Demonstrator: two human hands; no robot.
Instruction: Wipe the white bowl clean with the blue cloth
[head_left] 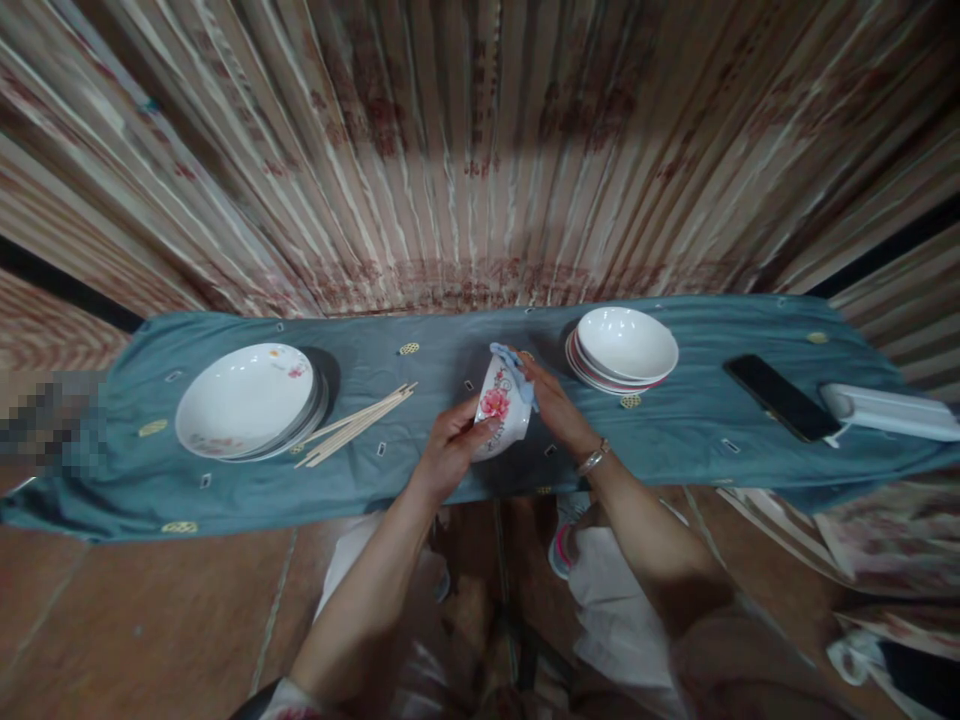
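Note:
A white bowl (504, 415) with a pink flower pattern is held up over the middle of the table, tilted on its side. My left hand (450, 445) grips it from the left, thumb across the outer wall. On the opposite side, my right hand (555, 405) presses a light blue cloth (517, 372) against the bowl's rim and side. Part of the cloth is hidden under the fingers. Left of my hands lie several wooden chopsticks (360, 425). A stack of white bowls (628, 345) stands just beyond my right hand.
Several stacked plates (244, 400) sit at the table's left. To the right are a black phone (780, 397) and a white object (896, 410) that I cannot identify. A blue-green cloth (420, 470) covers the narrow table. Patterned curtains (480, 200) hang behind it.

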